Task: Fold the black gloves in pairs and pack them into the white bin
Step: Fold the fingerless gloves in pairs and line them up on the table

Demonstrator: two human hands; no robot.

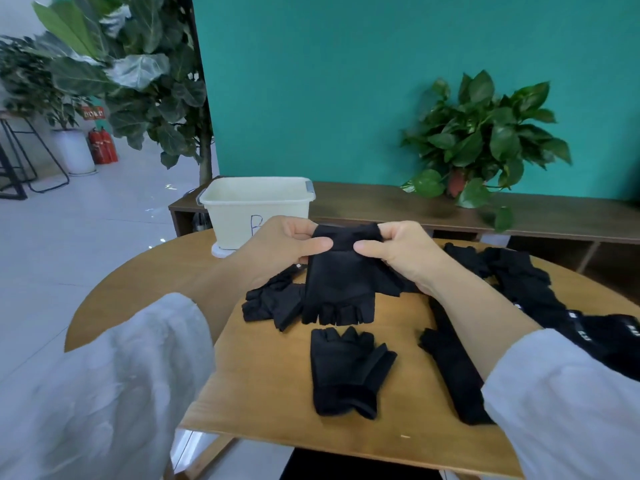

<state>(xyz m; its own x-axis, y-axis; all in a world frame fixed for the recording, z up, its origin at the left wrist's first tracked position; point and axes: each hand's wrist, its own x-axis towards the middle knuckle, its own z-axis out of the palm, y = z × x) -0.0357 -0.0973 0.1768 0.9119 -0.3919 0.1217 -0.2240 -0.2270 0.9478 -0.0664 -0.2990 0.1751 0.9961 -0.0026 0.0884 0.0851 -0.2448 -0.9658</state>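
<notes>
A black fingerless glove (341,289) hangs above the table with its cuff up and finger stubs down. My left hand (284,247) pinches the cuff's left side and my right hand (401,251) pinches its right side. Another black glove (346,368) lies flat on the wooden table (263,375) below it. A crumpled glove (273,303) lies to the left, a long dark one (453,368) to the right. A pile of several black gloves (526,282) spreads along the right side. The white bin (256,209) stands at the table's far edge, behind my left hand.
A low wooden bench (381,202) runs behind the table with a potted green plant (481,140) on it, against a teal wall. A tall leafy plant (138,74) stands at the left. The table's near edge is close to my body.
</notes>
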